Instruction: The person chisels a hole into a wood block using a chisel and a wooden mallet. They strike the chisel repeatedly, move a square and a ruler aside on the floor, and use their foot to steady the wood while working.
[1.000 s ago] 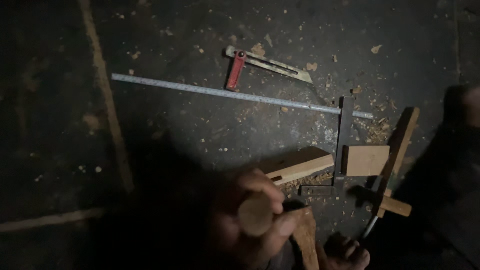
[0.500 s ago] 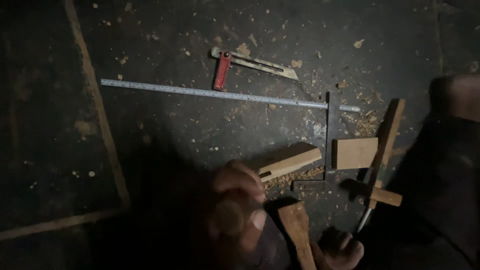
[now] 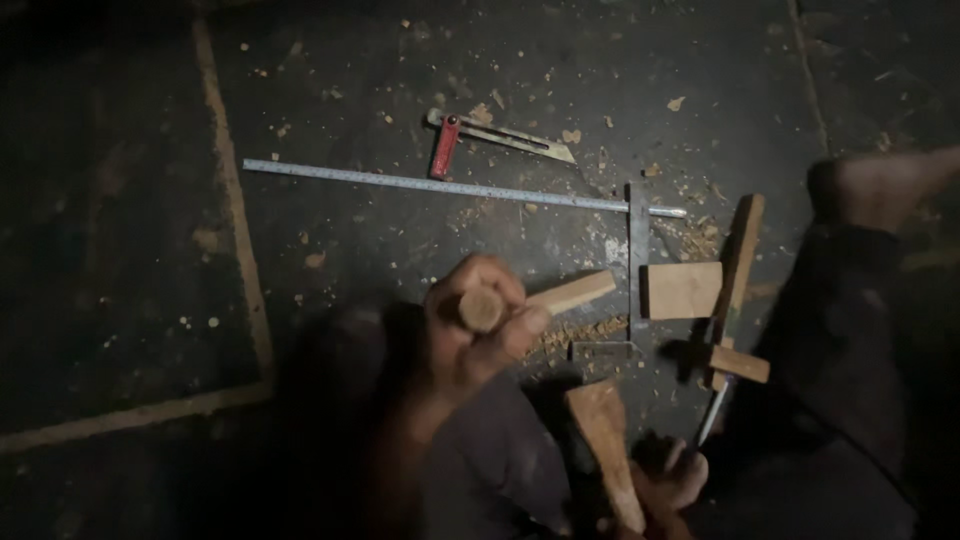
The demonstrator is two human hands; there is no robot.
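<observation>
Down low in the head view, the left hand (image 3: 475, 325) has its fingers (image 3: 478, 275) curled tight around a round wooden handle (image 3: 482, 309), whose cut end faces up toward the camera, so its long axis runs nearly straight along the line of sight. Just right of those fingers a pale wooden block (image 3: 572, 292) lies on the dark floor (image 3: 330, 240), its long axis slanting up to the right. Below and right of them stands a tapered wooden piece (image 3: 606, 450), narrow end toward the bottom edge, with the right hand (image 3: 672, 478) beside it; whether that hand grips it cannot be told in the dark. Beyond the fingers, farther up, a long steel ruler (image 3: 440, 185) runs left to right, and a red-handled bevel (image 3: 445, 145) lies above it. To the right sit a square wooden board (image 3: 682, 290) and a wooden marking gauge (image 3: 735, 290)
</observation>
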